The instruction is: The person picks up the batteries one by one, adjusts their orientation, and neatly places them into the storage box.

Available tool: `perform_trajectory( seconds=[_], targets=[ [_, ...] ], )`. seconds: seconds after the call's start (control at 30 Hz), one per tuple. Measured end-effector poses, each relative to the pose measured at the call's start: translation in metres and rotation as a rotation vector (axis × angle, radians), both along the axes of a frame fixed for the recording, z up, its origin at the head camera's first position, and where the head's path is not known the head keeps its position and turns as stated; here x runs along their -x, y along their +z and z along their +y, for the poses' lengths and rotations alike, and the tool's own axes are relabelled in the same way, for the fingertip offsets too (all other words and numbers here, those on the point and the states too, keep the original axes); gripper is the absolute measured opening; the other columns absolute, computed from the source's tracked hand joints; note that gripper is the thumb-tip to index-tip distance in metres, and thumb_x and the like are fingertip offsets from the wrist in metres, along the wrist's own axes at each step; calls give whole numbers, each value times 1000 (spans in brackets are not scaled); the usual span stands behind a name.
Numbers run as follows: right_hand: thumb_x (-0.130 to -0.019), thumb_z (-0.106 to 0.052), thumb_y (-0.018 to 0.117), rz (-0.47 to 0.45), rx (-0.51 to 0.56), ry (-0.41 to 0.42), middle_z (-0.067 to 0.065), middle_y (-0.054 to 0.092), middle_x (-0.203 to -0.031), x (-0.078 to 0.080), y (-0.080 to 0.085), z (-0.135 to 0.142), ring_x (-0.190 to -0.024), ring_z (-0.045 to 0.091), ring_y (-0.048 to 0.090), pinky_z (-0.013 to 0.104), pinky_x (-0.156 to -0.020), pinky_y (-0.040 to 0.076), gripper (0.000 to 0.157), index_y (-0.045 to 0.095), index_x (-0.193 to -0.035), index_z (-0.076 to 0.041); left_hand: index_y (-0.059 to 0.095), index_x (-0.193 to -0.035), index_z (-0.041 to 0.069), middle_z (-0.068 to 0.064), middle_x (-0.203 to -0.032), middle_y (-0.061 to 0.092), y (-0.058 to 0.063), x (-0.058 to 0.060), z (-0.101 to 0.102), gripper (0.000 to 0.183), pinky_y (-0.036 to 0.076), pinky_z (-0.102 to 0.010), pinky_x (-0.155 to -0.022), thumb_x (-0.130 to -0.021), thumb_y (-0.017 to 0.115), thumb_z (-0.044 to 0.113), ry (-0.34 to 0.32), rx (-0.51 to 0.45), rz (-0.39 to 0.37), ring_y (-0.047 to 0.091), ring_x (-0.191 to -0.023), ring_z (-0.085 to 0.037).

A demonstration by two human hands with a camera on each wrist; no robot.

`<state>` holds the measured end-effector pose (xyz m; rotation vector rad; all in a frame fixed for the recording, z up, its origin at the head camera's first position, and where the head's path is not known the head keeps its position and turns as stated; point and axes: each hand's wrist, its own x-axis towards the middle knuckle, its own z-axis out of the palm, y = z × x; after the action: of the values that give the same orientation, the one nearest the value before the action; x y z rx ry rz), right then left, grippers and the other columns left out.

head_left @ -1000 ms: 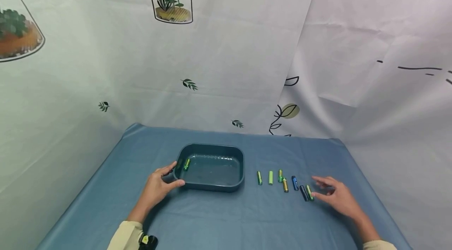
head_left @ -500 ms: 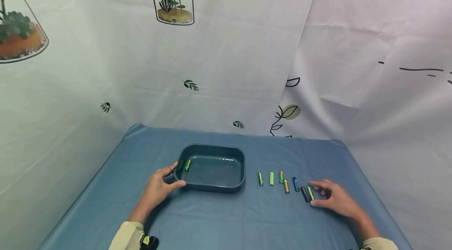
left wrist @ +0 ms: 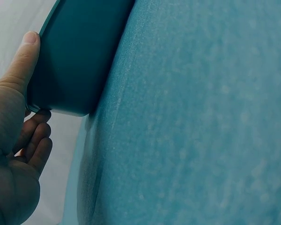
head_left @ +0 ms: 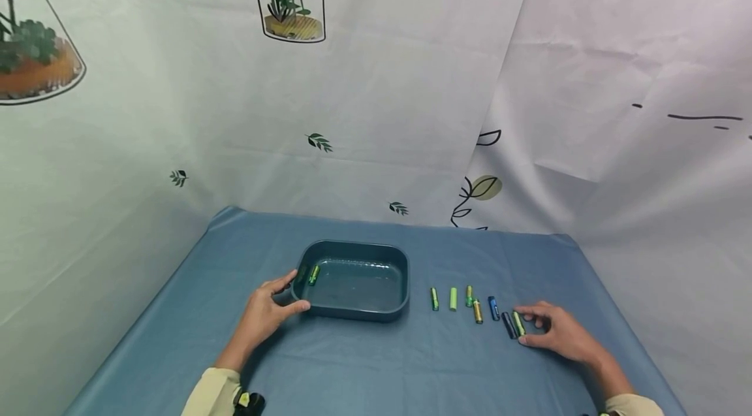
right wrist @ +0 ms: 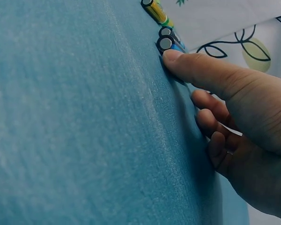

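Note:
A dark teal rectangular dish (head_left: 360,313) stands on the table, one green battery (head_left: 314,275) lying inside at its left end. My left hand (head_left: 258,318) holds the dish's left end, the thumb on the front wall and fingers at the left side. In the left wrist view the thumb lies along the dish wall (left wrist: 77,56). At the far right of the battery row, my right hand (head_left: 561,336) pinches a green battery (head_left: 519,323) end to end between thumb and index finger. A dark battery (head_left: 508,325) lies right beside it.
Left of the right hand lie a blue battery (head_left: 493,308), a gold one (head_left: 478,311), and several green ones, such as the light green battery (head_left: 453,299). Blue cloth (head_left: 376,364) covers the table. A patterned white curtain (head_left: 388,89) hangs behind.
My right hand's thumb and index finger have closed in from the right onto the rightmost green battery. The left hand stays on the dish. The view has shifted slightly.

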<state>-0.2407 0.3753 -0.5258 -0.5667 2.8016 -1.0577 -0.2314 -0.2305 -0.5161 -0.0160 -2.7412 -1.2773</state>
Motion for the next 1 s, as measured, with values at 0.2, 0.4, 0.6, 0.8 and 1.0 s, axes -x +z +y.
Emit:
perform_trajectory(
  seconds=[0.2, 0.4, 0.6, 0.8, 1.0],
  targets=[
    [-81, -30, 88, 30, -7, -36, 2, 61, -103, -1, 0, 1, -78, 4, 49, 26, -63, 41, 53, 72, -125, -5, 49, -154, 15, -24, -150, 50, -1, 0, 0, 89, 50, -60, -99, -80, 85, 47, -9, -8, -2, 50, -134, -44],
    [-79, -32, 90, 81, -19, -121, -1, 65, -103, -1, 0, -4, -78, 3, 52, 26, -64, 45, 53, 74, -122, -6, 49, -154, 14, -24, -151, 50, -1, 0, -2, 88, 50, -60, -99, -80, 86, 46, -2, -10, 6, 50, -135, -44],
    [-80, -38, 88, 98, -43, -183, -2, 65, -102, 0, 6, -16, -80, 3, 56, 26, -64, 49, 54, 74, -123, -9, 49, -154, 15, -24, -150, 51, -2, 0, -2, 89, 50, -61, -98, -79, 86, 46, -7, -4, 9, 51, -133, -45],
    [-81, -36, 88, 182, -33, -202, -2, 65, -100, 2, 16, -37, -79, 3, 57, 26, -64, 52, 51, 74, -123, -11, 50, -154, 15, -23, -150, 52, -3, 0, -2, 89, 51, -61, -98, -79, 86, 46, -15, -5, 15, 52, -133, -45],
    [-81, -34, 89, 266, 11, -180, 0, 66, -100, 8, 28, -64, -79, 6, 57, 26, -64, 51, 50, 74, -123, -12, 50, -153, 14, -23, -149, 53, -2, 0, -1, 89, 51, -60, -97, -79, 86, 47, -10, -7, 21, 53, -132, -44]
  ],
)
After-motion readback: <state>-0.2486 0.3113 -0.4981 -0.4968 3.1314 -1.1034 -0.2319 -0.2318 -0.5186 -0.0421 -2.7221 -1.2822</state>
